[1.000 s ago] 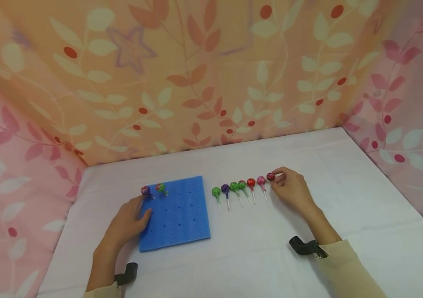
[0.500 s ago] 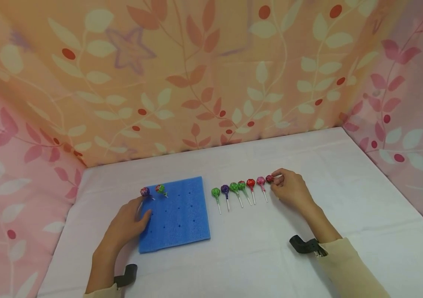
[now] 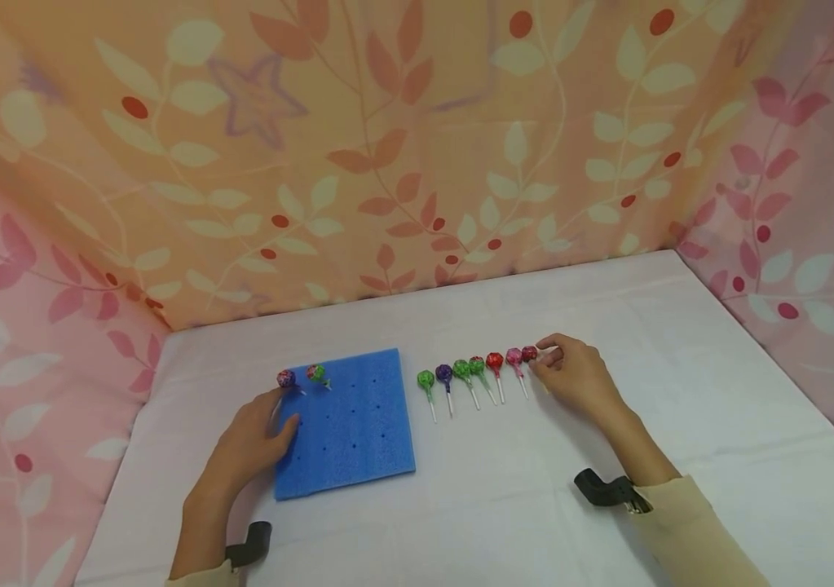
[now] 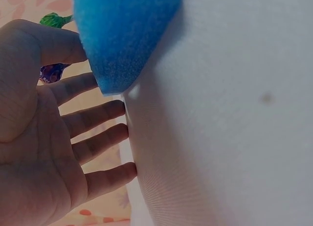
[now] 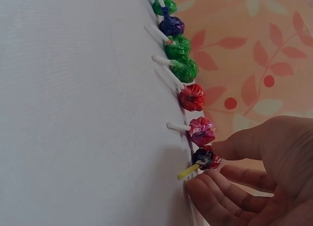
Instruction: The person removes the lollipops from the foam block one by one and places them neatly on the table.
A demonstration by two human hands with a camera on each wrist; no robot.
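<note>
In the head view a blue foam board (image 3: 358, 424) dotted with small holes lies left of centre. Two lollipops, one purple-and-red (image 3: 286, 378) and one green-and-red (image 3: 316, 372), stand in its far row. My left hand (image 3: 246, 440) rests along the board's left edge, thumb over the top and fingers spread straight. To the right, several lollipops lie in a row, sticks toward me. At the row's right end is a dark red lollipop (image 5: 207, 158) with a yellow stick. My right hand (image 3: 578, 377) is beside it, thumb and fingers apart at its head.
The row also has green (image 3: 425, 378), purple (image 3: 444, 373), red (image 3: 495, 362) and pink (image 3: 514, 358) lollipops. A white cloth (image 3: 490, 505) covers the table. Patterned curtains (image 3: 417, 147) hang behind and at both sides. A black wrist mount (image 3: 600, 487) sits on the right forearm.
The dark red lollipop has shifted slightly left, close against the pink one, and my right fingers have come loose from its head. The left hand and board stay put.
</note>
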